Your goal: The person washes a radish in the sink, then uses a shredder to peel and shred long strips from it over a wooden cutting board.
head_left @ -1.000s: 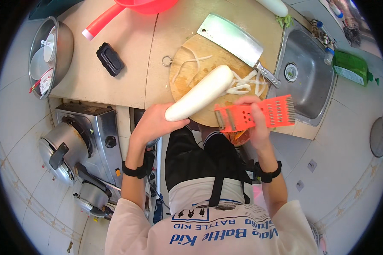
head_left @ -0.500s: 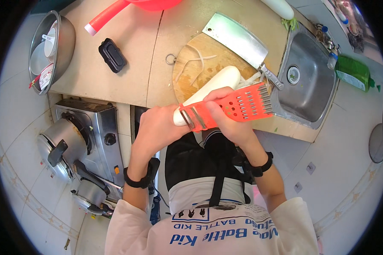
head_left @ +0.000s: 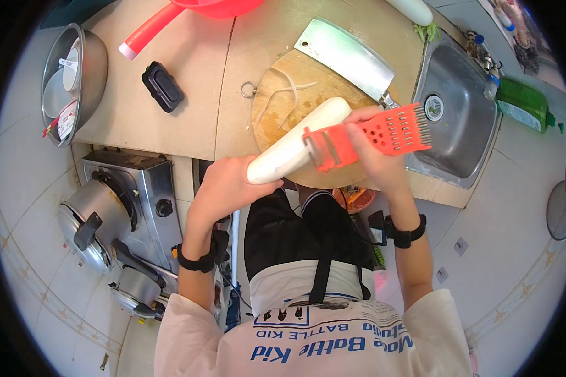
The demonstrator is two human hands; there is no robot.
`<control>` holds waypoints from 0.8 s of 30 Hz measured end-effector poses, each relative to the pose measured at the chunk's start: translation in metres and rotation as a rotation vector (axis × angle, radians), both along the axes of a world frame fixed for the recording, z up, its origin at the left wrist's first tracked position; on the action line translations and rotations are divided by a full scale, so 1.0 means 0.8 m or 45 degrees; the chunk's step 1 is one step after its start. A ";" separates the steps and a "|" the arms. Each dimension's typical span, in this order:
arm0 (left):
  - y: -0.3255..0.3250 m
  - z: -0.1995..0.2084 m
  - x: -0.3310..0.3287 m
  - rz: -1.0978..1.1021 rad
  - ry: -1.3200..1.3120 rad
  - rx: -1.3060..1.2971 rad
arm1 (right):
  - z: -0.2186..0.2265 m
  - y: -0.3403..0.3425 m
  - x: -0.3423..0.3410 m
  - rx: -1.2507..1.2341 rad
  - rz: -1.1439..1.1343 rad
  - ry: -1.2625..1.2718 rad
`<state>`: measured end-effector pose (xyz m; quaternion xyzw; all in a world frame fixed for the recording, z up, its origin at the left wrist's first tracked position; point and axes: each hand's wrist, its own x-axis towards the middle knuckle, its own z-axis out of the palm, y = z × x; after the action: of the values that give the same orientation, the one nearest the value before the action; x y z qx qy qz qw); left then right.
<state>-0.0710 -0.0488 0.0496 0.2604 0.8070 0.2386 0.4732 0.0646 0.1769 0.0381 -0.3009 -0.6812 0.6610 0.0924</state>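
My left hand (head_left: 226,188) is closed round the near end of a long white radish (head_left: 289,147), which slants away to the right over the round wooden cutting board (head_left: 271,91). In my right hand (head_left: 380,157) is an orange-red grater-peeler (head_left: 390,133), its toothed end pointing right and its blade slot lying against the radish's side, about midway along. Thin pale peel strips (head_left: 294,88) lie on the board. A wide cleaver (head_left: 346,56) rests across the board's far edge, its handle partly hidden behind the grater.
The steel sink (head_left: 462,119) is at the right, with a green bottle (head_left: 523,103) beyond it. A black oblong box (head_left: 162,87), a red pan-like vessel (head_left: 151,28) and a steel basin of dishes (head_left: 88,94) stand left. Below is a gas stove (head_left: 148,201) with a pot (head_left: 97,210).
My right hand has moved the grater right and slightly away, from the radish's near end to about its middle. My left hand still holds the near end.
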 end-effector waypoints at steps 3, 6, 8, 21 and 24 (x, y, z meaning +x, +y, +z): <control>-0.004 -0.008 -0.006 0.021 -0.113 0.030 | -0.015 0.020 0.009 0.013 -0.015 -0.008; -0.006 -0.015 -0.011 0.020 -0.214 0.044 | -0.023 0.030 0.011 0.024 -0.028 0.029; -0.008 -0.020 -0.012 0.088 -0.334 0.080 | -0.030 0.035 0.014 0.033 -0.036 0.056; -0.012 -0.030 -0.016 0.100 -0.481 0.074 | -0.052 0.063 0.015 0.101 -0.194 0.068; -0.011 -0.033 -0.014 0.126 -0.496 0.124 | -0.064 0.076 0.025 0.146 -0.296 0.030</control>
<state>-0.0823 -0.0577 0.0232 0.1919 0.6995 0.3462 0.5949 0.0846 0.2379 -0.0131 -0.3641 -0.6774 0.6093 0.1934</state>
